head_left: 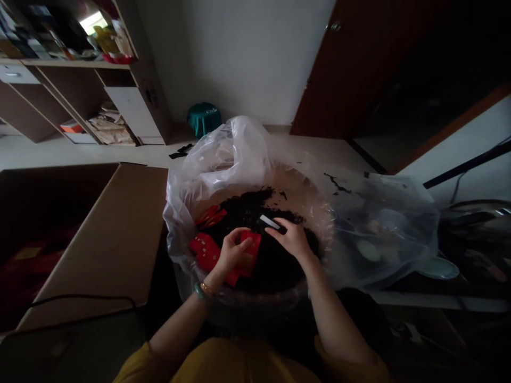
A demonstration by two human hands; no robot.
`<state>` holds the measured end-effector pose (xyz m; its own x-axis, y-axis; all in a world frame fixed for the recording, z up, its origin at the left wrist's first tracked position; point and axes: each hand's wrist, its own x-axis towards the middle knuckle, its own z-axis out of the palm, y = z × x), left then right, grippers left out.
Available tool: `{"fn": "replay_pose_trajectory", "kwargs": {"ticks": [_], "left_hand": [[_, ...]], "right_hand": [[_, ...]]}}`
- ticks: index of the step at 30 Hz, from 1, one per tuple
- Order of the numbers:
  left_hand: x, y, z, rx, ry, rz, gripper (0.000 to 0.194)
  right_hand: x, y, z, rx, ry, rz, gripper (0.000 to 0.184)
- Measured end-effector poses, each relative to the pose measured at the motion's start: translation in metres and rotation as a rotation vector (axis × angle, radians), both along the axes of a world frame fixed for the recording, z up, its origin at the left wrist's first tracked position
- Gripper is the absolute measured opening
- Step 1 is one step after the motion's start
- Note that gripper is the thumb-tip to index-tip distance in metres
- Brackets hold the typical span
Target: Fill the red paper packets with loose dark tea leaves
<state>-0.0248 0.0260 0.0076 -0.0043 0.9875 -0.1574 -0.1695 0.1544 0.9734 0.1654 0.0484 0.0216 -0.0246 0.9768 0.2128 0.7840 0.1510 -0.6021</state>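
Note:
My left hand [230, 250] is closed on a small red packet [251, 258], thumb across its face. My right hand [294, 238] pinches a short, pale, flat-faced tool [270, 221], perhaps a small scoop; its exact kind is unclear in the dim light. Both hands are above a heap of dark, loose, leaf-like material [275, 276] inside a wide round container lined with a clear plastic bag [251, 154]. More red packets [205, 250] lie at the container's left side, below and beside my left hand. Another red bunch [211, 216] rests farther back.
An open cardboard box [115, 234] with red things inside stands to the left. On the right, clear plastic sheeting [383, 229] covers several items, near a pale plate [437, 267]. Behind are a green-covered bin [204, 118], a shelf unit [133, 109] and a brown door [343, 69].

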Motion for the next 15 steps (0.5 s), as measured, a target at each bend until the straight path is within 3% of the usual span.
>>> {"fn": "replay_pose_trajectory", "kwargs": {"ticks": [4, 6, 8, 11, 15], "left_hand": [[-0.002, -0.001, 0.001, -0.086, -0.068, 0.01, 0.036], [-0.002, -0.001, 0.002, -0.125, -0.1, 0.033, 0.041], [-0.002, -0.002, 0.002, -0.152, -0.137, 0.061, 0.044], [0.0, -0.002, 0.001, -0.183, -0.172, 0.071, 0.047], [-0.001, 0.0, -0.004, -0.153, -0.146, 0.015, 0.047]], "right_hand": [[0.025, 0.004, -0.021, -0.113, -0.196, -0.2, 0.042], [0.03, 0.003, -0.029, -0.114, -0.268, -0.195, 0.043], [0.026, 0.001, -0.032, -0.017, -0.269, -0.15, 0.042], [0.004, -0.004, -0.03, 0.117, -0.056, -0.024, 0.038], [-0.035, -0.012, -0.022, 0.043, 0.274, 0.17, 0.029]]}}
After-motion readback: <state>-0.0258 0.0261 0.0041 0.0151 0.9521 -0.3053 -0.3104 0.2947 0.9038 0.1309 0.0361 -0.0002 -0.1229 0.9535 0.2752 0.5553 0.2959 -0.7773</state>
